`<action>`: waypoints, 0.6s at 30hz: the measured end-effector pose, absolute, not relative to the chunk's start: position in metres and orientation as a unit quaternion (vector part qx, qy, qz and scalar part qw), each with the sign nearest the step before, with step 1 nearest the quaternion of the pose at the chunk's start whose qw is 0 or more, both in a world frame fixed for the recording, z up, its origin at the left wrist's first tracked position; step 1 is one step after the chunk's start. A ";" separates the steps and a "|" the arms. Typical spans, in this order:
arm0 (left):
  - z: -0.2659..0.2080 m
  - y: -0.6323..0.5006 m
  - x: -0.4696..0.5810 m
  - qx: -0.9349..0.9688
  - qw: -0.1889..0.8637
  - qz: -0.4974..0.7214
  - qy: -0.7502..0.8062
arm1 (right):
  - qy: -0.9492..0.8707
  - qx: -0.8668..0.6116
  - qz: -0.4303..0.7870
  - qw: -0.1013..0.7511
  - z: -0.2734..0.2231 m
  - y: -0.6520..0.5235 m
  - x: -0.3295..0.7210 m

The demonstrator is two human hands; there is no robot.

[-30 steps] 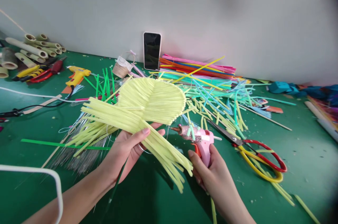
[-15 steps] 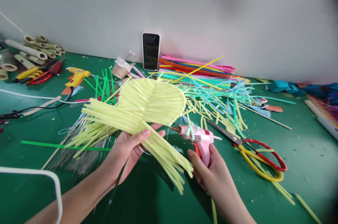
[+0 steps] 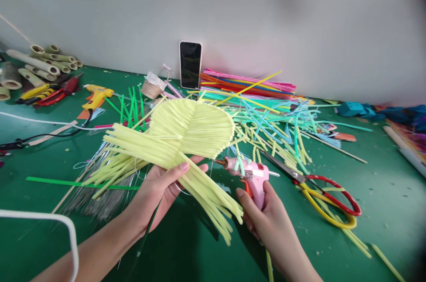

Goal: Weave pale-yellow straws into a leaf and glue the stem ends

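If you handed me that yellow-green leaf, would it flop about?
The leaf would probably hold its shape: it spreads beyond the left hand without visible drooping. Its loose strips may splay, since their ends fan apart.

The pale yellow-green leaf-shaped piece of chenille stems [image 3: 193, 127] looks matt and softly fuzzy, ribbed along its packed rows. The pink pistol-shaped plastic glue gun [image 3: 257, 184] has a smooth body and a dull brownish nozzle tip, probably metal, though too small to be sure. The red-and-yellow-handled scissors [image 3: 299, 177] pair grey metal blades with smooth plastic grips. Thin straight grey wires [image 3: 96, 204] look metallic; the black-screened upright phone [image 3: 191, 64] is glossy, the green worktop [image 3: 382, 211] smooth with a faint sheen.
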State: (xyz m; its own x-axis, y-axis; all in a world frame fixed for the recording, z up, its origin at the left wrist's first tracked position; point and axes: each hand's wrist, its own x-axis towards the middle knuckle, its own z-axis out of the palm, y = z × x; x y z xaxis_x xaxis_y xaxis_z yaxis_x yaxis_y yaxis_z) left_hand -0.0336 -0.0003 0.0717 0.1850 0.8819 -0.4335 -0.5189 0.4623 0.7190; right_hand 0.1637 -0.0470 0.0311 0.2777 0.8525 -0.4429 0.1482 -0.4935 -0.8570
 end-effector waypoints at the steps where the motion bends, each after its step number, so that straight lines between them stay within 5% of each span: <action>1: 0.072 0.000 -0.034 0.212 0.740 0.473 0.429 | -0.351 -0.712 0.488 0.362 0.031 -0.047 0.164; 18: 0.066 0.001 -0.033 0.192 0.714 0.497 0.454 | -0.358 -0.712 0.482 0.363 0.028 -0.049 0.162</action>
State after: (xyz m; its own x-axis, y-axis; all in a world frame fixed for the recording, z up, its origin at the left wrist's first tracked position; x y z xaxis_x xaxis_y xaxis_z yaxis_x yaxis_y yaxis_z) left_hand -0.0329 0.0008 0.0660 0.0947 0.8844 -0.4569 -0.5352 0.4323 0.7258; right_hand 0.1625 -0.0487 0.0283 0.2786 0.8605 -0.4266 0.1601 -0.4796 -0.8628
